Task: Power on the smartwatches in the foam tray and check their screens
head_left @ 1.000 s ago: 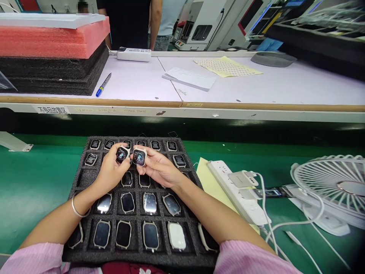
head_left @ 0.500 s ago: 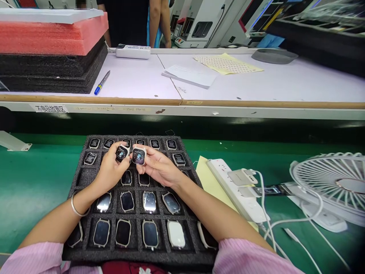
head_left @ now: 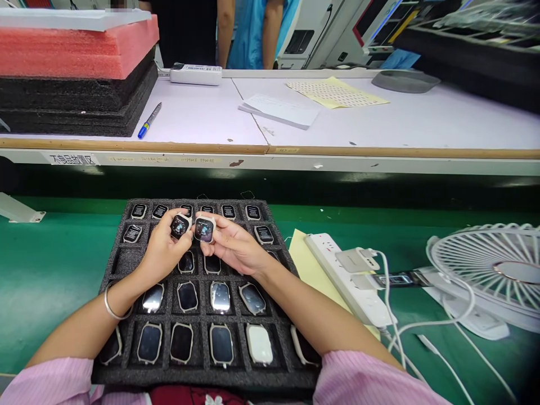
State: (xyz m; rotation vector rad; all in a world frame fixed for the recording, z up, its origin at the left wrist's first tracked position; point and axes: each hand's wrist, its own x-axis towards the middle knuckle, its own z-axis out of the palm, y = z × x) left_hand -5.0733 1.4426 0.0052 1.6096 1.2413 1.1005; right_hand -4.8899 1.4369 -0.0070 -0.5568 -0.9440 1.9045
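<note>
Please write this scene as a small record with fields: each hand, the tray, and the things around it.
Left hand: holds left watch, screen lit
Right hand: holds right watch, screen lit
Tray: black foam, beneath the hands, more watches in its compartments
Right of tray: power strip, then fan
Shelf: pen, papers, foam stack

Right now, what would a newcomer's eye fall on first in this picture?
Probably the lit watch in the left hand and the second lit watch in the right hand, side by side above the dark foam tray. After that, perhaps the pink foam at upper left and the white fan at far right.
</note>
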